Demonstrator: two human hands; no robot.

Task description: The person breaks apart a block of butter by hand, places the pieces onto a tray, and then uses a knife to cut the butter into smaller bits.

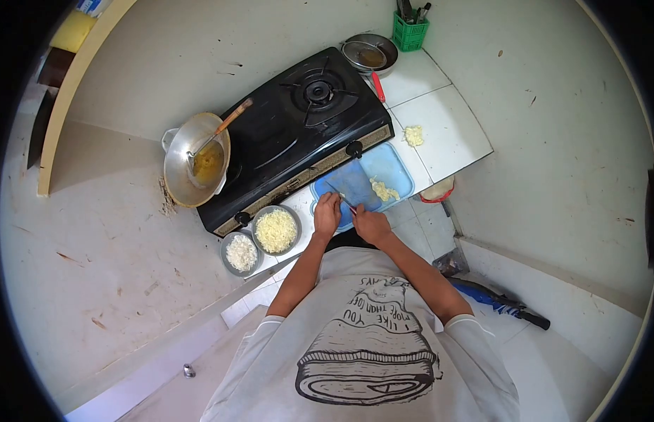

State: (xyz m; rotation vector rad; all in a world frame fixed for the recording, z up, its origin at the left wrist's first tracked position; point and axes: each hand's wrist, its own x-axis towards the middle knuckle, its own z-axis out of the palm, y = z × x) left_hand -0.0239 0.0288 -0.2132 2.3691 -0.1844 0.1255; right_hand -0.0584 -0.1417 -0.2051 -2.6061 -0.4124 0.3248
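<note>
The tiled counter (439, 126) is running tight between the black stove (299, 133) and the wall. The right hand (371, 225) is gripping a knife (341, 198), closed around its handle; the left hand (327, 214) is pressing flat beside it on the blue cutting board (390, 165), whose near edge is lying under both wrists. Chopped pieces (384, 190) are sitting just beyond the blade.

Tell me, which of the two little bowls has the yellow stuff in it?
The bigger bowl, the one closer to the hands. It holds yellowish shreds, while the smaller bowl beside it holds white ones. Both sit in front of the stove.
</note>
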